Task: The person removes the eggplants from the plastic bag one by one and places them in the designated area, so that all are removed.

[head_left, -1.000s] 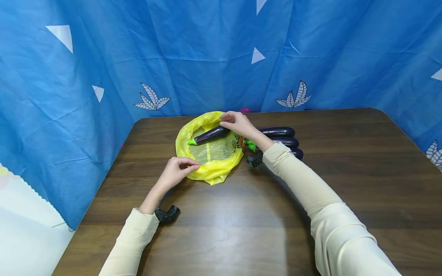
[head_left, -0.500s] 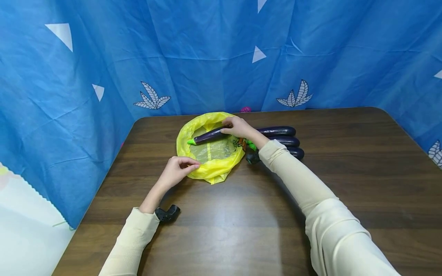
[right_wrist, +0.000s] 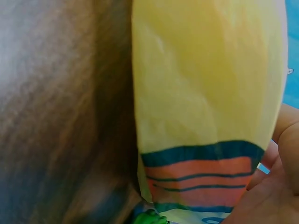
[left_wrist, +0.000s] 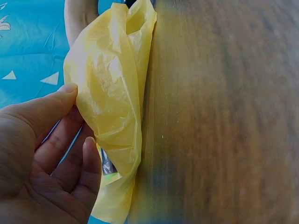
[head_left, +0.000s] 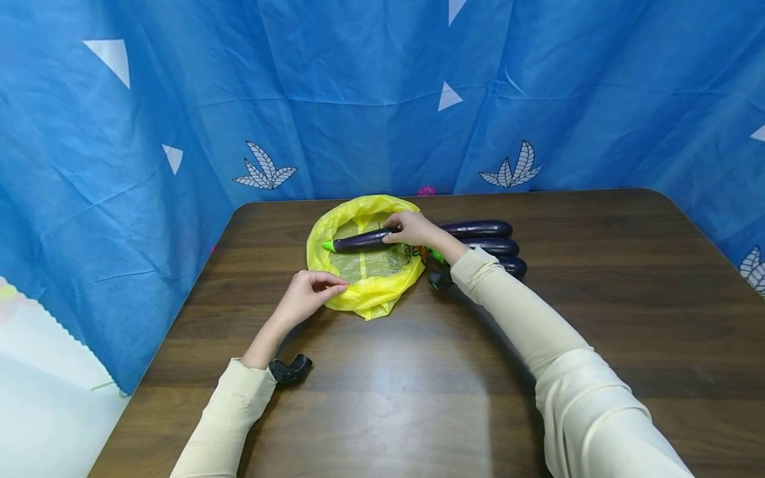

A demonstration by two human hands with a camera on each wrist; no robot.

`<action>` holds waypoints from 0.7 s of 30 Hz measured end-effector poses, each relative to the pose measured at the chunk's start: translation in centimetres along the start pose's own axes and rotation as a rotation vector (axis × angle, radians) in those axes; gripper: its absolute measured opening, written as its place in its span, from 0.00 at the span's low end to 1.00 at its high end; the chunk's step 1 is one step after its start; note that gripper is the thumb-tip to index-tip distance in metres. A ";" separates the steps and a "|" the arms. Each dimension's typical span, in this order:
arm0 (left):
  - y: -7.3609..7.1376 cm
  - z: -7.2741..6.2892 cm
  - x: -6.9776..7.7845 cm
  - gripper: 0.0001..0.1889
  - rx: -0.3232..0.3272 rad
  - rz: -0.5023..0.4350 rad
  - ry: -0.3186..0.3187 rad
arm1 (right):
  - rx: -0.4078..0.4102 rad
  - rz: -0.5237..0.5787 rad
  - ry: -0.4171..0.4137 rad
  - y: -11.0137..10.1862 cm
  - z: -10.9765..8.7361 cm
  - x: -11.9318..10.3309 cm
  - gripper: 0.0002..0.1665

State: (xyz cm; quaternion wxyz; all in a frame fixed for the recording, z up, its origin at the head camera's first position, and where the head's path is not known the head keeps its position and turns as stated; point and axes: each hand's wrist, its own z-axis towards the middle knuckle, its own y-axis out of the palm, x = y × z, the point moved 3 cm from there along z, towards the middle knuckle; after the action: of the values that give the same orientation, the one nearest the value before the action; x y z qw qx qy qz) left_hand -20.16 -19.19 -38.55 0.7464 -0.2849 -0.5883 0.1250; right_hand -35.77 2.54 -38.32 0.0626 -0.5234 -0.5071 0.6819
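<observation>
A yellow plastic bag (head_left: 373,292) stands on the table with its mouth spread into a ring. My left hand (head_left: 305,297) pinches the near-left rim between thumb and fingers; the left wrist view shows the thumb (left_wrist: 65,95) pressed on the film. Inside the mouth lies a dark purple eggplant (head_left: 361,241), its green stem end pointing left. Reaching over the right rim, my right hand (head_left: 412,229) grips the eggplant's right end. In the right wrist view the bag's printed side (right_wrist: 201,170) hides most of the fingers.
Several more eggplants (head_left: 493,246) lie side by side right of the bag, partly behind my right forearm. Black wrist-worn cameras (head_left: 291,369) sit at both wrists. A blue patterned curtain (head_left: 370,99) hangs behind the far edge of the brown wooden table (head_left: 597,279).
My right hand has come slightly down and nearer over the eggplant, whose right end has swung toward me so it lies more level. The left hand stays at the rim.
</observation>
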 end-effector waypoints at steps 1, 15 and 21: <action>0.0 0.0 0.0 0.07 0.000 0.000 0.000 | -0.001 0.001 0.000 0.0 -0.1 -0.1 0.28; 0.1 0.0 0.1 0.07 -0.003 0.007 0.002 | 0.028 -0.014 0.005 0.1 -1.6 -1.3 0.27; 0.0 0.0 0.1 0.07 -0.002 0.009 0.005 | 0.054 0.003 -0.001 0.1 -1.8 -1.4 0.28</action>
State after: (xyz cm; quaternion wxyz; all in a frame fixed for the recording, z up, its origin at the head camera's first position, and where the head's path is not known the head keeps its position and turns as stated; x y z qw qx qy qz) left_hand -20.15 -19.10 -38.49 0.7470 -0.2887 -0.5853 0.1267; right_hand -33.73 2.77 -37.40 0.0752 -0.5218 -0.4878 0.6958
